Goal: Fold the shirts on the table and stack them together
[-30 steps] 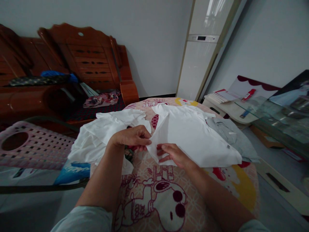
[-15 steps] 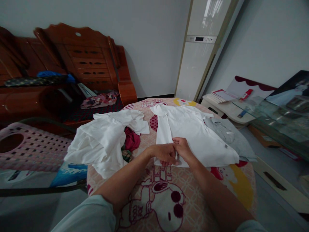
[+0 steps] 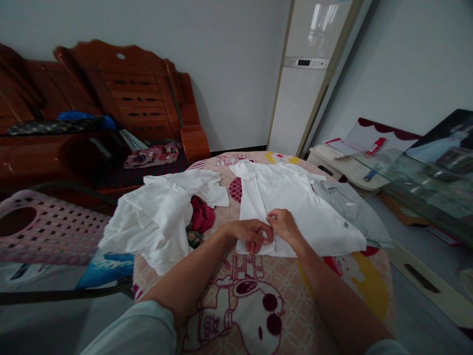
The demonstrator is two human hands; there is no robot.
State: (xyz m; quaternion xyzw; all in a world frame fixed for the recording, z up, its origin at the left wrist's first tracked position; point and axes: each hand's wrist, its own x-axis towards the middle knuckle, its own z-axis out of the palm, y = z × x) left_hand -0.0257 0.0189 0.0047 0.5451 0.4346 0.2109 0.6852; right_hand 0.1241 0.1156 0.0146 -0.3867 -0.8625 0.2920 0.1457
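Observation:
A white shirt [image 3: 303, 197] lies spread on the round table, its left side folded over in a long strip. My right hand [image 3: 284, 224] pinches the cloth at the inner edge of that strip, thumb and forefinger together. Just left of it, near the shirt's lower end, my left hand [image 3: 253, 233] rests with curled fingers, its thumb and forefinger closed at the same folded edge. Exactly how much cloth the left fingers hold is partly hidden. A rumpled pile of white clothing [image 3: 158, 212] lies to the left, with a dark red cloth [image 3: 202, 215] showing beside it.
A patterned tablecloth [image 3: 295, 305] covers the table. Grey clothing [image 3: 343, 207] lies partly under the shirt's right side. A pink woven chair [image 3: 66, 231] stands at the left, a wooden bench [image 3: 136, 93] behind it. To the right is a glass shelf [image 3: 424, 182].
My hands, overlapping before, have drawn slightly apart. The right hand now pinches a little higher along the fold, and the left hand's fingers have lifted and curled. The shirt's folded edge has shifted slightly.

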